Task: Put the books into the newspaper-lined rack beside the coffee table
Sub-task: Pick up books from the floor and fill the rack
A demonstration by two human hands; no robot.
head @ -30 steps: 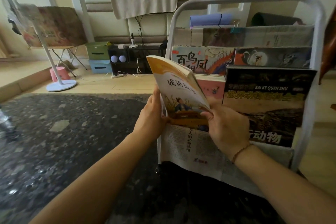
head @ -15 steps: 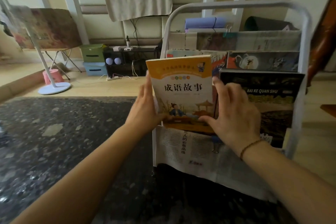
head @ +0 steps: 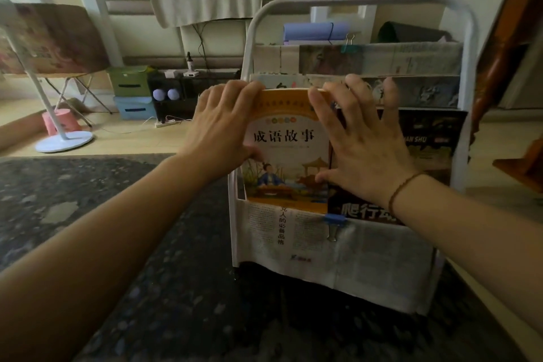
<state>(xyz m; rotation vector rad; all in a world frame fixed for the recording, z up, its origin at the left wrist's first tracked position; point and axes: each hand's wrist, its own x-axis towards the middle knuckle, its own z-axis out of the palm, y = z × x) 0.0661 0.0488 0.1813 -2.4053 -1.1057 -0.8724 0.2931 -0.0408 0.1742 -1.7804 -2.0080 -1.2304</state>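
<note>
An orange-and-white storybook point(head: 286, 153) stands upright in the front pocket of the white metal rack point(head: 467, 103), its lower edge behind the newspaper lining point(head: 367, 258). My left hand point(head: 223, 129) grips the book's top left corner and left edge. My right hand point(head: 361, 141) lies over its top right corner, fingers spread across onto the dark animal book point(head: 423, 138) standing beside it in the same pocket. More books point(head: 417, 91) sit in the pocket behind.
The dark speckled coffee table point(head: 117, 258) fills the foreground left of the rack. A blue binder clip point(head: 333, 220) pins the newspaper. Beyond are a white stand base point(head: 64, 141), a pink cup point(head: 60, 122), green and blue boxes point(head: 130, 94) and a wooden chair point(head: 511, 67) at right.
The storybook went from tilted and open-edged to flat and upright, then sank lower into the front pocket. Both hands slid from its lower edges up to its top corners.
</note>
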